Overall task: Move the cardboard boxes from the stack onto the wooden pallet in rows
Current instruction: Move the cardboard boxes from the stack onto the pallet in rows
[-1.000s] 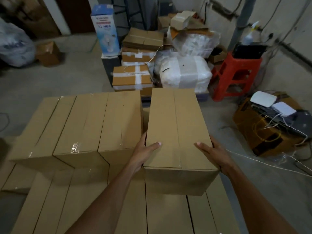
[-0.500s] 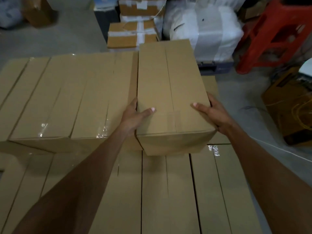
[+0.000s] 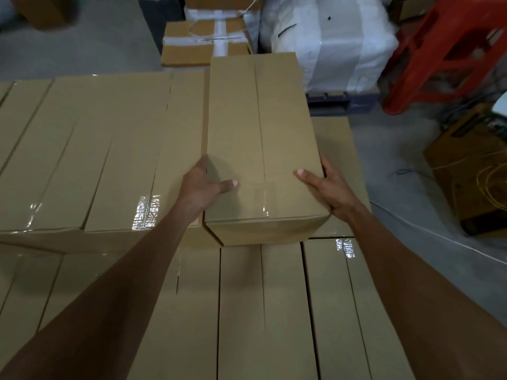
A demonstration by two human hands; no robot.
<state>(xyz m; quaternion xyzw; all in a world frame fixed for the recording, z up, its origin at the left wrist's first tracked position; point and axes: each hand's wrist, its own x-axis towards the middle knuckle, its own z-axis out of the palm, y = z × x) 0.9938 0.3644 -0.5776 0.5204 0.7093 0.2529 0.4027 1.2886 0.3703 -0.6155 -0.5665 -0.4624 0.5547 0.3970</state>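
Note:
A long plain cardboard box (image 3: 260, 133) sits between my hands in the upper row, its left side against the neighbouring box. My left hand (image 3: 204, 185) grips its near left corner, thumb lying on the top. My right hand (image 3: 327, 187) grips the near right edge, thumb on top, fingers down the side. To the left runs a row of upper-layer boxes (image 3: 96, 149) with shiny tape. Beneath lies a lower layer of boxes (image 3: 260, 311) filling the foreground. The wooden pallet is hidden under the boxes.
A white wrapped bale (image 3: 329, 42) and taped cartons (image 3: 203, 42) stand behind the stack. A red plastic stool (image 3: 444, 50) is at the right rear, and a brown box with yellow cables (image 3: 474, 171) sits on the grey floor at right.
The box has moved forward and down beside the upper row, closing the gap to its left neighbour. My view has tilted lower and closer; both hands keep the same hold.

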